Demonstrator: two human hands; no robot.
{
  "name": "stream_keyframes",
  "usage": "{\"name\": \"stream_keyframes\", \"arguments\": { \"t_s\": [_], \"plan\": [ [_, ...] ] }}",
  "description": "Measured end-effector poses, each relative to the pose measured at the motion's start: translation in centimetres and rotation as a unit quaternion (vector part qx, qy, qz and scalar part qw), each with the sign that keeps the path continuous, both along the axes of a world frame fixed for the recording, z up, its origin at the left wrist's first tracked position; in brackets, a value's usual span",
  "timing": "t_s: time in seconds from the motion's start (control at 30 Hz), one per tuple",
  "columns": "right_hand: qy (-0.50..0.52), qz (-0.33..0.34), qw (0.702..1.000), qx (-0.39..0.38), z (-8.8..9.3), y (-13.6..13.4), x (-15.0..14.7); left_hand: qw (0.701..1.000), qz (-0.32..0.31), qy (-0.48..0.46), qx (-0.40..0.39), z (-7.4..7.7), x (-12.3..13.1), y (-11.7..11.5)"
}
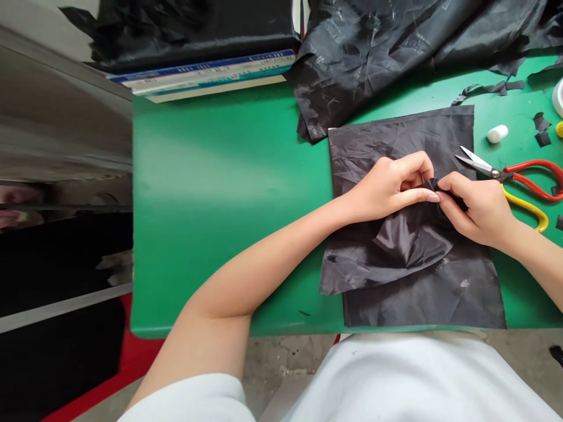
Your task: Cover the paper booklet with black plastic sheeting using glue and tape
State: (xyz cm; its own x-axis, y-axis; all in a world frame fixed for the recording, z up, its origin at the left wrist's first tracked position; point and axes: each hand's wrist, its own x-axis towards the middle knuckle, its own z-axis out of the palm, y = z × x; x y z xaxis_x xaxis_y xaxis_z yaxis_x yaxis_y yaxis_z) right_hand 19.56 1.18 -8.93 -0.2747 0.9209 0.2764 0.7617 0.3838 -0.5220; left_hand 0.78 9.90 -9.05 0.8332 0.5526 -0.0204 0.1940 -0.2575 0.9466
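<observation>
A sheet of shiny black fabric (409, 234) lies over a flat black piece (440, 305) near the table's front edge. Its middle is gathered up into a small bunch between my hands. My left hand (391, 184) pinches that bunch with thumb and fingers from the left. From the right, my right hand (479, 208) grips the same bunch, its fingertips almost meeting those of my left. Just beyond my right hand lies a pair of scissors (497, 174) with one red and one yellow handle, blades parted.
Crumpled black fabric (352, 64) covers the back of the green table (211, 176). At the back left are stacked books (211, 76) beneath black material. A small white cylinder (497, 134) and black scraps (542, 129) lie at the right, near a white round object (558, 97).
</observation>
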Motion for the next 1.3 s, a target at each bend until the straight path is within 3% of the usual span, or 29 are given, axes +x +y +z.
{"name": "stream_keyframes", "arguments": {
  "t_s": [0.27,0.53,0.77,1.3],
  "plan": [
    [-0.003,0.007,1.000,-0.021,0.03,0.11,0.12,0.999,-0.019,0.026,0.034,0.51,-0.02,-0.06],
    [-0.022,0.029,0.999,0.009,0.13,-0.02,0.09,0.995,-0.055,-0.010,0.086,0.13,-0.29,0.18],
    [0.013,0.042,0.998,0.046,0.53,0.09,-0.05,0.995,-0.045,-0.036,0.078,-0.23,-0.44,0.36],
    [0.019,0.023,1.000,-0.002,0.92,0.03,0.09,0.995,-0.043,-0.039,0.078,-0.01,-0.30,0.39]
  ]
}}
